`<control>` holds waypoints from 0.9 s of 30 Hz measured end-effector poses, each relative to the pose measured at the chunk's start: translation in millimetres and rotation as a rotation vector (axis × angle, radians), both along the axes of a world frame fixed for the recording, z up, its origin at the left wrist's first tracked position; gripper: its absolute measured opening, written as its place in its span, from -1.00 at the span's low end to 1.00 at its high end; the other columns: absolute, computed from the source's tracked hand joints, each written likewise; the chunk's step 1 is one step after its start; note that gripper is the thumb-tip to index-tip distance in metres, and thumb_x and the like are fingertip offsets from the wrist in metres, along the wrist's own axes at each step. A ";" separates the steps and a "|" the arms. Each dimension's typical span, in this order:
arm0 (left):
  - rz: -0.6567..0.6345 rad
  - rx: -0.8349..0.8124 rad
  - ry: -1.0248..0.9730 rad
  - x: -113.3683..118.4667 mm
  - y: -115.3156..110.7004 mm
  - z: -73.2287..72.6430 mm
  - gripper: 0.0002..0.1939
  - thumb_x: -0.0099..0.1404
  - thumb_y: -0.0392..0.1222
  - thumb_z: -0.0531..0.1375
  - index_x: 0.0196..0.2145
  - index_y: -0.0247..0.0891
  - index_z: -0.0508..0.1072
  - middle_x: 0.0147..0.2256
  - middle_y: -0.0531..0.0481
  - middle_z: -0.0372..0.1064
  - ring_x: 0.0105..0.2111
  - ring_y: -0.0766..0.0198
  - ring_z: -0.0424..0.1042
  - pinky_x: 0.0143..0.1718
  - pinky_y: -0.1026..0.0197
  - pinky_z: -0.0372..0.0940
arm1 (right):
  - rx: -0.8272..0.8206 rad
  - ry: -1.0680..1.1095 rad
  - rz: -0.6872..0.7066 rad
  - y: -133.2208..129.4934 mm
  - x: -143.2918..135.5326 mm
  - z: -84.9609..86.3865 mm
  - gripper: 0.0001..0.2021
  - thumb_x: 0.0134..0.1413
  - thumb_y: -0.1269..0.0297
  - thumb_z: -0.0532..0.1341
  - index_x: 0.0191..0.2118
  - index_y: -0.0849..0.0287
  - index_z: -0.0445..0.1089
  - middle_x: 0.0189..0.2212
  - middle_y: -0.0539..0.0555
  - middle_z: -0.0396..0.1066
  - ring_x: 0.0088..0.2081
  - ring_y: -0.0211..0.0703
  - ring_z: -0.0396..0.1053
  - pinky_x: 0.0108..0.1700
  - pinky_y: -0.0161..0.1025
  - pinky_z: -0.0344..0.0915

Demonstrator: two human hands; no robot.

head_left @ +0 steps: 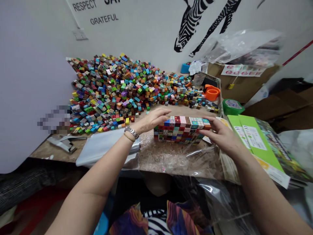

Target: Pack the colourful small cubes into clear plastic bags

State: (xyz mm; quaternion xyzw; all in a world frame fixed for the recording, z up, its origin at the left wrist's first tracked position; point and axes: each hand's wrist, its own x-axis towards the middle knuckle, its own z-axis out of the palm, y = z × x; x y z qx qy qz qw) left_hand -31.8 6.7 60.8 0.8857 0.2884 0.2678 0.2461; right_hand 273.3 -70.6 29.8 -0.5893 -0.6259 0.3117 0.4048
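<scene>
A block of small coloured printed cubes (179, 130), stacked in rows, stands on the table in front of me. At its left end is my left hand (154, 120), fingers stretched out over the upper corner. My right hand (220, 132) is at the opposite end, thumb and fingers apart around the upper right corner. Both hands touch or nearly touch the block, which stands between them. Behind it lies a large heap of loose coloured cubes (117, 88). Clear plastic film (202, 160) covers the table in front of the block.
Clear plastic sleeves (102, 145) and a metal tool (65, 143) lie at the left. Rightward are an orange tape dispenser (212, 93), green tape (232, 107), green printed boxes (260, 137) and a cardboard box (241, 83). The table's front edge (156, 170) is near me.
</scene>
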 end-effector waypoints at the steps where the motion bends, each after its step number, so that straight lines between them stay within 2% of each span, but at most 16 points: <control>1: 0.054 -0.040 -0.089 -1.2 -2.1 -2.9 -0.28 0.41 0.37 -0.14 0.19 -0.19 0.37 0.21 -0.18 0.31 0.22 0.04 0.29 0.25 -0.04 0.17 | -0.001 -0.010 -0.015 -0.2 1.6 -2.1 -0.28 -0.09 -0.08 0.36 0.20 0.07 0.28 0.15 0.20 0.41 0.16 0.25 0.36 0.22 0.22 0.26; 5: 0.330 -0.209 -0.392 -1.5 -16.2 -17.9 -0.26 0.44 0.34 -0.22 0.25 -0.21 0.29 0.23 -0.23 0.30 0.24 0.04 0.28 0.18 -0.04 0.27 | 0.034 -0.050 -0.080 -3.1 7.0 -11.2 -0.14 -0.08 -0.13 0.37 0.33 0.04 0.18 0.30 0.20 0.23 0.30 0.31 0.18 0.32 0.27 0.11; 7: 0.393 -0.284 -0.453 1.0 -23.8 -26.0 -0.27 0.44 0.33 -0.17 0.31 -0.21 0.20 0.25 -0.24 0.27 0.26 0.04 0.26 0.18 -0.04 0.27 | 0.065 -0.075 -0.094 -5.4 6.4 -13.4 -0.13 -0.06 -0.16 0.35 0.35 0.04 0.17 0.32 0.19 0.20 0.33 0.31 0.14 0.34 0.26 0.07; 12: 0.417 -0.322 -0.460 10.5 -34.2 -39.1 -0.34 0.46 0.25 -0.11 0.32 -0.20 0.16 0.27 -0.21 0.25 0.25 0.10 0.28 0.24 -0.01 0.21 | 0.074 -0.125 -0.093 -9.1 -5.0 -11.3 -0.14 0.01 -0.16 0.28 0.37 0.12 0.15 0.33 0.19 0.19 0.36 0.29 0.07 0.34 0.21 0.07; 17: 0.450 -0.278 -0.479 18.4 -35.5 -42.1 -0.48 0.49 0.13 -0.08 0.21 -0.21 0.30 0.18 -0.15 0.35 0.20 0.15 0.33 0.26 0.03 0.18 | 0.043 -0.135 -0.099 -9.1 -13.0 -13.6 -0.16 0.10 -0.11 0.21 0.41 0.17 0.05 0.17 0.23 0.39 0.22 0.24 0.30 0.25 0.18 0.22; 21: 0.490 -0.203 -0.446 21.2 -35.4 -44.6 -0.55 0.48 0.09 -0.05 0.13 -0.21 0.36 0.19 -0.13 0.34 0.21 0.15 0.30 0.27 0.04 0.15 | 0.073 -0.165 -0.133 -7.7 -13.2 -18.9 -0.16 0.09 -0.14 0.20 0.40 0.16 0.05 0.15 0.23 0.39 0.17 0.22 0.34 0.20 0.17 0.26; 27: 0.477 -0.144 -0.419 21.1 -35.2 -44.8 -0.60 0.48 0.07 -0.06 0.04 -0.18 0.39 0.09 -0.11 0.41 0.13 0.16 0.35 0.21 0.05 0.21 | 0.086 -0.193 -0.169 -8.3 -16.5 -18.1 -0.18 0.08 -0.11 0.19 0.40 0.13 0.07 0.02 0.21 0.47 -0.02 0.16 0.44 0.05 0.10 0.36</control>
